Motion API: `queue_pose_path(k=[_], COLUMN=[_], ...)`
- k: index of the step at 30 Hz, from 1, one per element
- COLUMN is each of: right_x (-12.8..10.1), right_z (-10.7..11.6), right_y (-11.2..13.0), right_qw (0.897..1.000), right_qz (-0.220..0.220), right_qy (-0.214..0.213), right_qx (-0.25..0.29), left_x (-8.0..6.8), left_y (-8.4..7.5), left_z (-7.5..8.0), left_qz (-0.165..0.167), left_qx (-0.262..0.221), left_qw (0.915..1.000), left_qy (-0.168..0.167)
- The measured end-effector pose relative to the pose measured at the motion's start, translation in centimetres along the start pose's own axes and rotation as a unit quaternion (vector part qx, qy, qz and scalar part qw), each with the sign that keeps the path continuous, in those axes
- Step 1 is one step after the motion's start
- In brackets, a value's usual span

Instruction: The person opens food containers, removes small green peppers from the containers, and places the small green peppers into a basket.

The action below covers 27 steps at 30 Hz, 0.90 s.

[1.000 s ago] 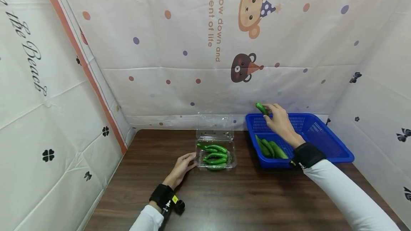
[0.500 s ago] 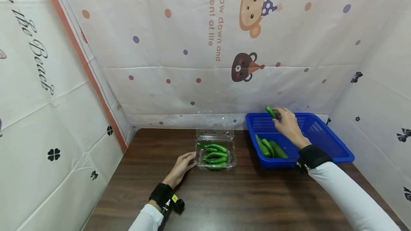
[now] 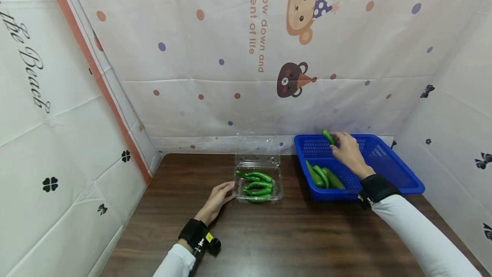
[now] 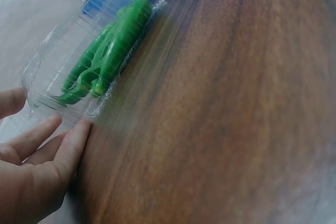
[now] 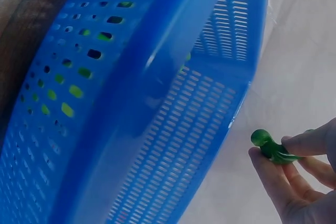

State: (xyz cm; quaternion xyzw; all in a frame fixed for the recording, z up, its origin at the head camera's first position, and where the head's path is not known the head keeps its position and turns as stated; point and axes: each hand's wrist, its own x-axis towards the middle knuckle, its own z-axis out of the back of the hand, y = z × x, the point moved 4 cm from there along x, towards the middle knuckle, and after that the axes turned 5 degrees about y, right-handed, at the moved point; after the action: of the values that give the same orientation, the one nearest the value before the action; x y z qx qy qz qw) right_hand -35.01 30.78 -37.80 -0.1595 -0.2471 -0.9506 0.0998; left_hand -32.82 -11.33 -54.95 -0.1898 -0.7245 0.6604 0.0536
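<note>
Between thumb and fingers, my right hand point(image 3: 349, 152) pinches a green chili pepper point(image 3: 328, 137) above the blue basket point(image 3: 399, 170). The right wrist view shows that pepper point(image 5: 273, 149) end-on in the fingertips, beyond the basket's rim. My left hand point(image 3: 216, 202) rests on the table, its straight fingers at the left side of a clear plastic clamshell box point(image 3: 277, 195). Several green chili peppers point(image 3: 258, 185) lie side by side in the box, whose lid point(image 3: 256, 151) stands raised at the back. In the left wrist view the fingertips touch the end of the box point(image 4: 52, 85).
Several larger green peppers point(image 3: 324, 177) lie in the left part of the basket. The brown wooden table point(image 3: 269, 243) ends at a printed white cloth point(image 3: 184, 67) behind, with more cloth on both sides. A wrist camera point(image 3: 214, 247) sticks out beside my left wrist.
My right hand with the chili pepper has moved right and slightly down over the basket, most of it in the first half second. The left hand and the box have stayed put.
</note>
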Motion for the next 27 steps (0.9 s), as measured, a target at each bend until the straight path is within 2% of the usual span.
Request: queue_pose_path(k=[6,17,27], right_x=[-0.6,-1.3,-2.1], right_z=[-0.9,-1.7,-2.9], right_y=[-0.5,-1.5,-2.0], right_qw=[0.999,0.999,0.992], right_qz=[-0.007,-0.005,-0.027], right_qy=[0.027,0.046,0.120], right_qx=[-0.016,-0.027,-0.023], left_x=[-0.2,-0.5,-0.9], left_y=[0.1,0.3,0.3], left_z=[-0.1,-0.2,-0.5], left_qz=[0.002,-0.003,-0.009], left_qx=[0.003,0.005,0.006], left_qw=[1.0000,1.0000,0.9999], left_qy=[-0.004,-0.003,-0.002])
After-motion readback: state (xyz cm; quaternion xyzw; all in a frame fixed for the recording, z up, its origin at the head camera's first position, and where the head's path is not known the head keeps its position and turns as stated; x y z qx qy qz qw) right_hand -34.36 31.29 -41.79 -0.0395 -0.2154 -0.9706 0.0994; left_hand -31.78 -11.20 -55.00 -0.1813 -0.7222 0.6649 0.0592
